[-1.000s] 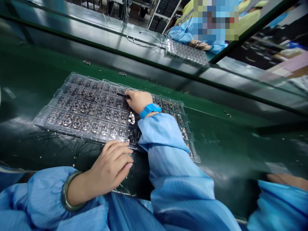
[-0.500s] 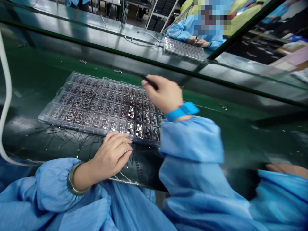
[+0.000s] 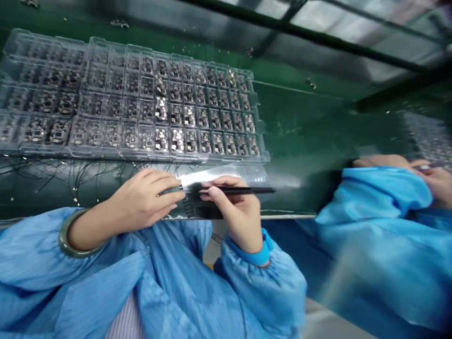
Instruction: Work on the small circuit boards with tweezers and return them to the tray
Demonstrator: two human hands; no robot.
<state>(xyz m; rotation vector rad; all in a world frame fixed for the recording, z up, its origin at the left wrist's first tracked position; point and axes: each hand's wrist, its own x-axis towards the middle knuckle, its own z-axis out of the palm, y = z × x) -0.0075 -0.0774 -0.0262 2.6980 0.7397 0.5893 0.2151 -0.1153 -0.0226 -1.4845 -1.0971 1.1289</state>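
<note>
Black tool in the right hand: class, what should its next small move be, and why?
Probably a short slide left, bringing the black tool to the small dark piece at the fingertips of the left hand. The right hand pinches the tool between thumb and fingers, the end by the thumb points toward the left hand, and a narrow gap separates the hands.

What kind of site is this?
Probably an electronics assembly line: rows of small circuit boards in a clear plastic tray, a slim black tool in the right hand, and a neighbour's similar blue sleeve at the same bench.
</note>
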